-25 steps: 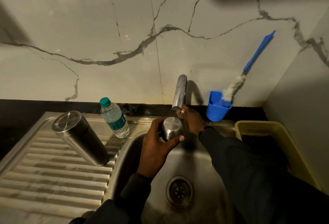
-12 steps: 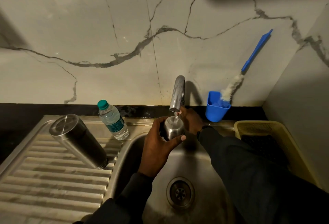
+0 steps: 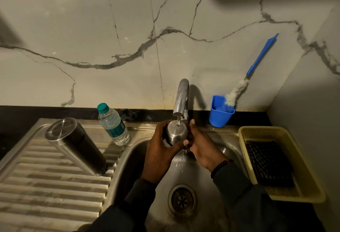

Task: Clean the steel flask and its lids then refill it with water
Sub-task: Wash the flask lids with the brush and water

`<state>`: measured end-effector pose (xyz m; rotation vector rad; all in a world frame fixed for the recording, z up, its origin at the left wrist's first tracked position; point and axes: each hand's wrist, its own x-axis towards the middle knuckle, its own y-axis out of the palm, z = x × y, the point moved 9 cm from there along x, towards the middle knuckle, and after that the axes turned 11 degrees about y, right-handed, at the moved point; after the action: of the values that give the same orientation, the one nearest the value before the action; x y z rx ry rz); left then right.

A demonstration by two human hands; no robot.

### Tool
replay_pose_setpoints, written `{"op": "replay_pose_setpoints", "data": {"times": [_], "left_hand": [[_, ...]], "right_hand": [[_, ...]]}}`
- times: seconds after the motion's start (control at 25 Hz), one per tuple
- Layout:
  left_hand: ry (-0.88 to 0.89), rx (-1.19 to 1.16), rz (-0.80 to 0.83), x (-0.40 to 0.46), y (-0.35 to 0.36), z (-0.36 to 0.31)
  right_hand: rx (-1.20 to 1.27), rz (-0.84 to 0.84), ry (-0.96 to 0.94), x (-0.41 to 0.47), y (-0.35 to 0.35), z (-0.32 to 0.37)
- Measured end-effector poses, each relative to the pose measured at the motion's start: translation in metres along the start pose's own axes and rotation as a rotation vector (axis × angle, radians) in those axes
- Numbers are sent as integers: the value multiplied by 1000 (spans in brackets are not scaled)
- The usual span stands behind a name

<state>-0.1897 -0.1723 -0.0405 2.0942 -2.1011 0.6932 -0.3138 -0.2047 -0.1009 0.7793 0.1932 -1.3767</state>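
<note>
Over the sink (image 3: 217, 172), the left hand (image 3: 161, 150) curls its grip round the steel lid (image 3: 176, 133), the right hand (image 3: 202, 145) cupped against it, under the tap (image 3: 181, 99). Wet steel could slip and drop. The flask (image 3: 77, 145) lies on the draining surface (image 3: 46, 185). The bottle (image 3: 114, 125) label is unreadable.

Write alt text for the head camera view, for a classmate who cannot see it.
Over a steel sink, the left hand grips a steel lid under a running tap while the right hand touches its side. The steel flask stands upside down on the drainboard beside a plastic water bottle.
</note>
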Motion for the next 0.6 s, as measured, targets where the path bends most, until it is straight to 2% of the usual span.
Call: {"op": "replay_pose_setpoints", "data": {"times": [0.08,0.16,0.24,0.36,0.44,0.52,0.6], "left_hand": [[3,-53,1,1,5,-3],[24,-72,12,4,10,-4],[26,-100,26,6,17,-1],[24,-30,-15,9,24,5],[119,107,-103,14,22,-7],[192,285,-187,20,18,-21],[124,335,-190,28,19,-24]], "right_hand": [[203,159,56,-9,16,-6],[360,195,77,-11,23,-6],[382,175,49,-14,24,2],[259,111,-13,-21,24,11],[123,76,-75,-28,30,18],[-78,-34,-181,-34,32,26],[-278,-174,-347,-38,26,38]]}}
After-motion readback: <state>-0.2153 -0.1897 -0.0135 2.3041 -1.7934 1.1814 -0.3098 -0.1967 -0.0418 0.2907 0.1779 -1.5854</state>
